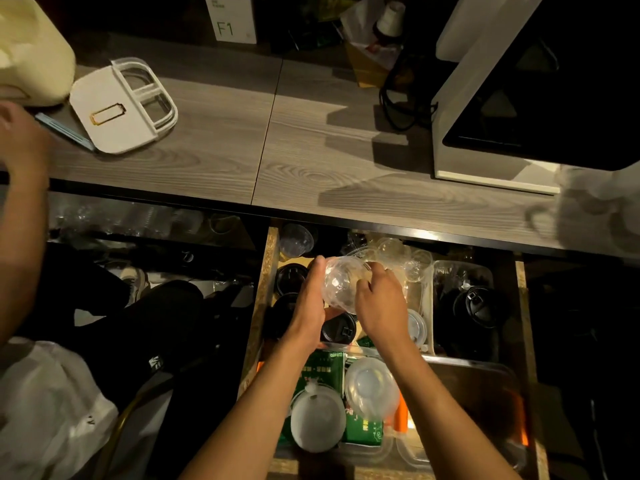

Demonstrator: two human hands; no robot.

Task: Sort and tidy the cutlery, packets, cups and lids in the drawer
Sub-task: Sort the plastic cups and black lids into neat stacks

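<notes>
Head view: drawer [266, 299] pulled open under the wood-grain counter [311, 143].
Clear cups: a nested stack [341, 284] held above the drawer's rear middle.
Left hand [310, 303]: flat against the stack's left side, fingers straight.
Right hand [381, 303]: fingers curled over the stack's right side.
Black lids [341, 329]: in the drawer, just under the hands.
Green packets [322, 370]: toward the drawer's front.
Translucent lids [372, 384]: lying on the packets.
White lunchbox [119, 109]: on the counter, far left of the drawer.
</notes>
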